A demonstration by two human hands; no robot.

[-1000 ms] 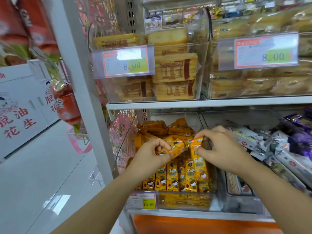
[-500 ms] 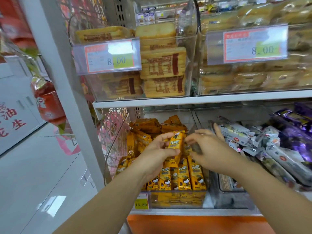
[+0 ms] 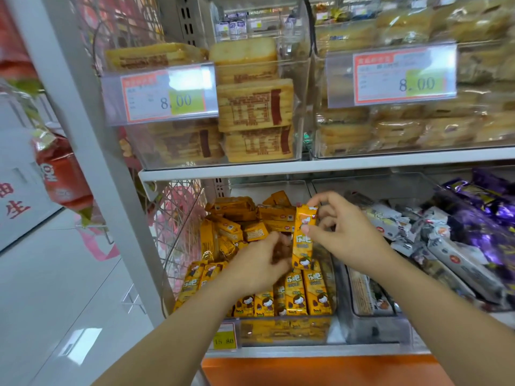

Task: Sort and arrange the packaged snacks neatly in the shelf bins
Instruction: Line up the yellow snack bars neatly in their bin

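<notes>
Yellow packet: one snack stick held upright just above the rest of its kind, cartoon face at the lower end, top seal up by our fingertips.
Right hand: pinching that packet, thumb on the front about midway and index finger hooked over the top corner. The other fingers curl loosely behind it.
Left hand: knuckles toward us, fingers bent down among the yellow packets right beside the held one. It's pretty blurry, so we honestly can't tell if it has hold of anything.
Clear bin: leftmost one on the lower shelf, and both our hands are over it.
Front row: yellow packets standing upright side by side against the bin's front wall, printed faces toward us.
Back heap: more of the same packets lying loose at all angles in the rear of that bin.
Next bin over: white-and-grey packets piled loosely, with purple wrappers further right.
Upper shelf: carries clear bins stacked with pale toast packs.
Price tags: red-edged, one on each upper bin, both reading 8.00.
Lower tag: on the yellow bin's front, looks like 15.80 to us.
Left side: a wire rack by the shelf post, and a red bag hanging further out.
</notes>
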